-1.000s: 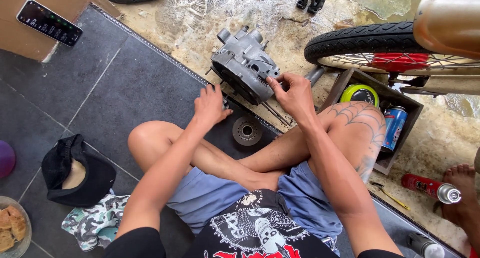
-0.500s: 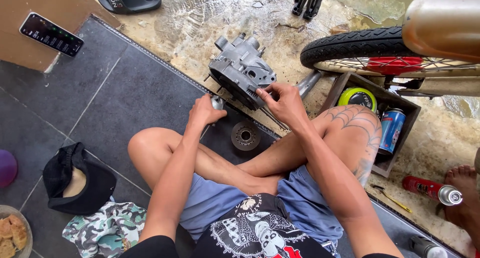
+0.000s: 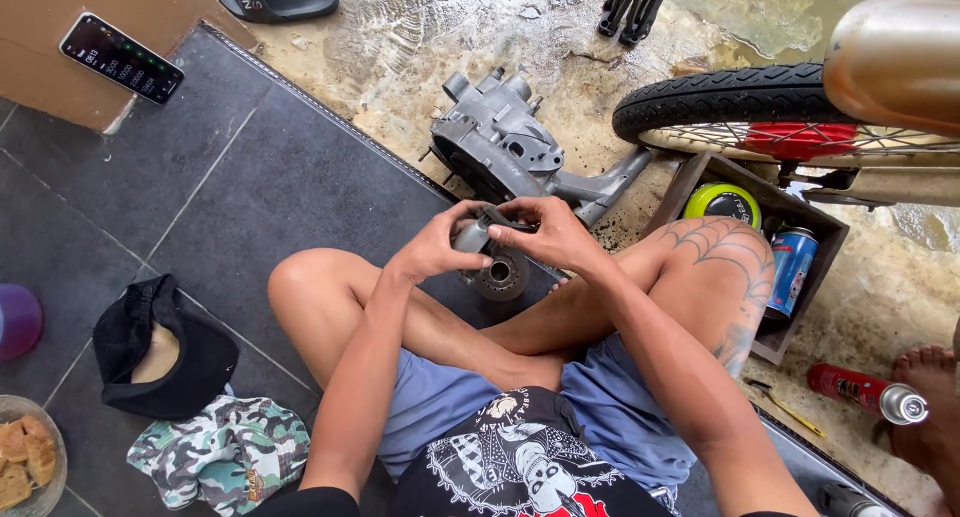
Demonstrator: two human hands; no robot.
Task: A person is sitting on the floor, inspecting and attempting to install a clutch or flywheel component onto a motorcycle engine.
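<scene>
Both hands, left hand (image 3: 435,252) and right hand (image 3: 545,235), grasp a small grey metal part (image 3: 478,235), possibly a cylinder; turn it slowly, fingers clear of the round toothed metal hub (image 3: 500,275)

Left hand (image 3: 440,245) and right hand (image 3: 548,235) raised together, fingertips meeting (thumbs uppermost), forearms converging, elbows bent.

soft even daylight, sharp focus

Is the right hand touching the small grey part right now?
Touching. The head view shows the right hand with fingers wrapped over the small grey part, which the left hand grips from the other side.
</scene>
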